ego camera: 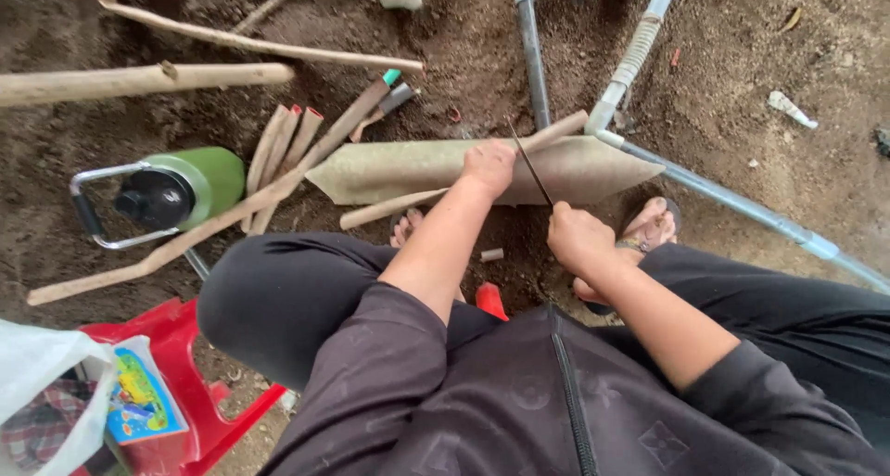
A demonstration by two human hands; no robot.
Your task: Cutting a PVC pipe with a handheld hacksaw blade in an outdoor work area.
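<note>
Gripping a dark thin blade (530,164) w/ the right hand (579,238), fist clamped round its lower end, centre-right of frame; blade slants up-left, tip near upper edge of a tan sheath-like sheet (408,168). Left hand (489,165) pressed down on that sheet at centre, fingers curled over it, just left of the blade. Hands near each other, not touching.

Sheet lies flat on the dirt ground (742,59), long axis L–R, pointed end at right. A thin pale stick (445,193) runs under/along it, lower left to upper right, end showing by the grey pipe frame (732,198).

Left of frame: green bottle (185,189) on its side, black cap, metal loop handle. Long pale branch (204,221) crosses diagonally just beside it; short cut sticks (283,147) bundled behind. Thick log (139,79) upper left.

Lower left: red plastic stool (199,402), white bag (42,383), colourful packet (139,397) on it. Person seated, black trousers and top; sandalled foot (649,226) just right of right hand, toes of other foot below the sheet.
</note>
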